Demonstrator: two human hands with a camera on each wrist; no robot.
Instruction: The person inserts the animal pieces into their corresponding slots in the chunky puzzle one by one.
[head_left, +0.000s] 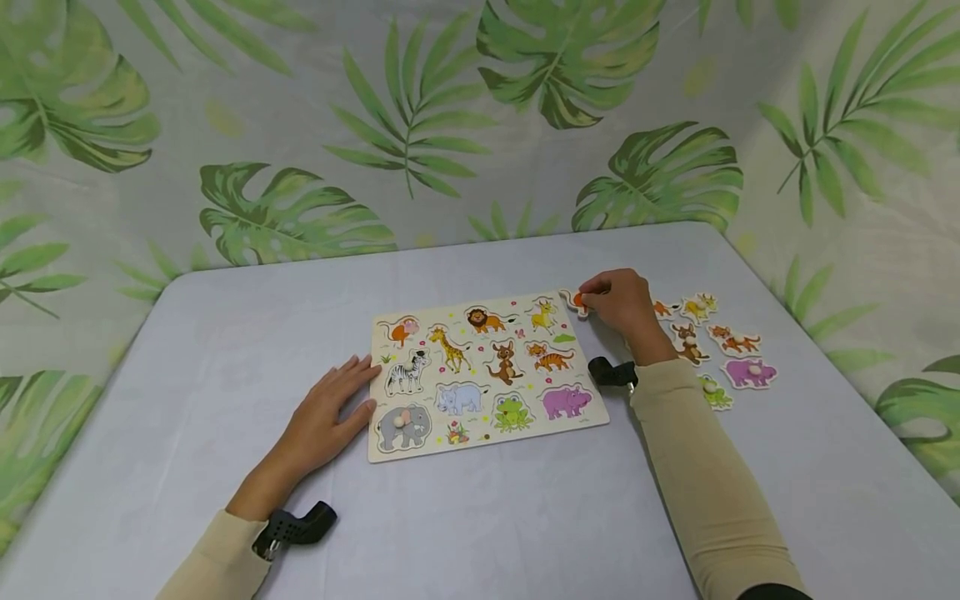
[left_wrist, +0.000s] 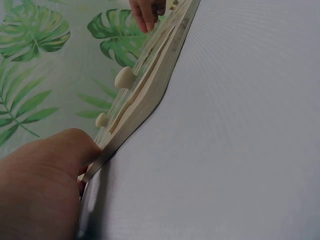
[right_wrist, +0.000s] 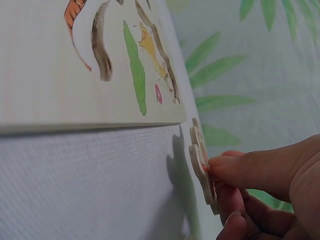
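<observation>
My right hand [head_left: 624, 302] pinches a wooden monkey puzzle piece [head_left: 576, 302] with an orange body and curled tail. In the right wrist view the monkey piece stands tilted on edge just beyond a corner of the puzzle board [right_wrist: 45, 107]; thumb and fingertips cover part of it. My left hand [head_left: 318, 421] rests at the board's left edge, fingers extended, touching it with thumb and fingertips. On the board, the elephant piece [head_left: 414, 430] and zebra piece [head_left: 401, 377] sit in their recesses, knobs up. Other recesses show printed animals.
Right of the board lie several loose pieces: a yellow antelope-like one [head_left: 701, 307], a kangaroo [head_left: 687, 345], a tiger [head_left: 735, 340], a purple hippo [head_left: 750, 374] and a frog [head_left: 716, 392]. A white cloth [head_left: 480, 525] covers the table. Leaf-patterned fabric [head_left: 420, 100] hangs behind.
</observation>
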